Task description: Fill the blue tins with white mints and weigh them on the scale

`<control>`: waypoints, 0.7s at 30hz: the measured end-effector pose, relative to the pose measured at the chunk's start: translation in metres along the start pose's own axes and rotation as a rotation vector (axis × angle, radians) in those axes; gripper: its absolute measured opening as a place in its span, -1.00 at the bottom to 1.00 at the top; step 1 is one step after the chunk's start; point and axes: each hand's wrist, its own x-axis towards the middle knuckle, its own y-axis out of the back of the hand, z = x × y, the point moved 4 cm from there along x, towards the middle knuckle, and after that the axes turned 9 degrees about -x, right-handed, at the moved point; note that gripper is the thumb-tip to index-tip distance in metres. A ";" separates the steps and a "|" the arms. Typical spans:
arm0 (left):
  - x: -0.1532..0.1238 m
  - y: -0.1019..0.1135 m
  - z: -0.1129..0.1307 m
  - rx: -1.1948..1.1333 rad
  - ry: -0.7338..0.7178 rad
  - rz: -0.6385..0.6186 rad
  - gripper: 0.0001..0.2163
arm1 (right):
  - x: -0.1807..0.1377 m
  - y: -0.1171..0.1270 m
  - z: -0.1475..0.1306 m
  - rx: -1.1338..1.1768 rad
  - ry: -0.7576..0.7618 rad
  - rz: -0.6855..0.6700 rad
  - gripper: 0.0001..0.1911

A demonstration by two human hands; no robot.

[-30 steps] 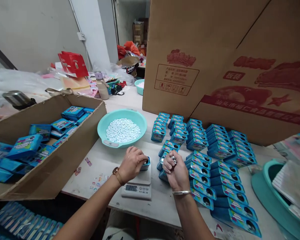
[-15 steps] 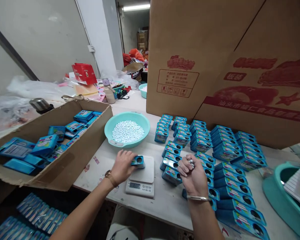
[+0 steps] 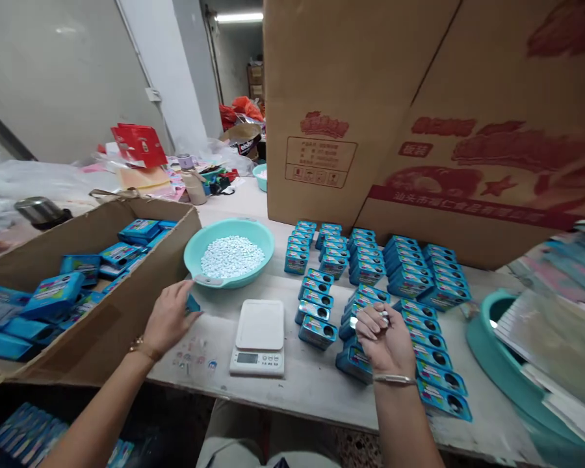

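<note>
My left hand (image 3: 169, 317) grips a small blue box (image 3: 192, 303), mostly hidden by the fingers, between the cardboard tray and the bowl. In the turquoise bowl (image 3: 267, 252) lies a heap of small white pellets (image 3: 233, 256), like candies. My right hand (image 3: 386, 335) is turned palm up, its fingers curled round a few of these white pellets. It hovers over rows of blue boxes (image 3: 318, 330) that stand upright, with round dark openings on top. Between my hands sits a white digital scale (image 3: 260, 326) with nothing on its plate.
At the left, an open cardboard box (image 3: 127, 292) contains several blue boxes lying loosely. A large printed carton (image 3: 322, 78) stands behind the rows. A turquoise tub (image 3: 487, 338) with papers is at the right. More blue boxes (image 3: 26, 432) lie below the table at left.
My left hand has lifted the blue box off the scale and carried it left. My right hand still holds pellets over the rows. The view has shifted to the right.
</note>
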 end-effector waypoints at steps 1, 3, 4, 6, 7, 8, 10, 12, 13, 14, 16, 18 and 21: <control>-0.002 -0.012 0.030 -0.070 -0.070 0.021 -0.41 | 0.000 0.001 -0.001 0.016 0.002 -0.003 -0.75; -0.006 -0.047 0.095 -0.227 -0.200 -0.046 -0.40 | 0.001 0.002 -0.001 0.032 0.002 -0.016 -0.75; -0.008 -0.067 0.126 -0.284 -0.252 -0.101 -0.38 | 0.001 0.002 0.000 0.033 -0.005 -0.024 -0.75; -0.011 -0.106 0.181 -0.320 -0.357 -0.186 -0.31 | 0.000 0.002 0.000 0.039 -0.029 -0.026 -0.77; -0.012 -0.124 0.200 -0.298 -0.393 -0.213 -0.28 | -0.001 0.003 0.000 0.047 -0.040 -0.017 -0.78; -0.012 -0.140 0.213 -0.257 -0.410 -0.223 -0.29 | -0.002 0.004 -0.002 0.059 -0.045 0.000 -0.78; -0.014 -0.165 0.224 -0.178 -0.427 -0.215 -0.34 | -0.005 0.010 -0.007 0.086 -0.029 0.038 -0.79; -0.018 -0.180 0.222 -0.132 -0.450 -0.181 -0.40 | -0.006 0.017 -0.012 0.099 0.009 0.072 -0.80; -0.021 -0.184 0.219 -0.127 -0.462 -0.160 -0.43 | -0.006 0.020 -0.014 0.100 0.025 0.087 -0.80; -0.024 -0.186 0.216 -0.133 -0.469 -0.145 -0.46 | -0.006 0.022 -0.014 0.098 0.034 0.096 -0.79; -0.030 -0.185 0.213 -0.178 -0.474 -0.155 -0.50 | -0.005 0.022 -0.011 0.098 0.018 0.101 -0.79; -0.032 -0.175 0.212 -0.257 -0.452 -0.195 -0.52 | -0.004 0.018 -0.006 0.113 -0.022 0.083 -0.82; -0.027 -0.140 0.205 -0.345 -0.345 -0.179 -0.57 | -0.002 0.012 0.001 0.125 -0.056 0.050 -0.86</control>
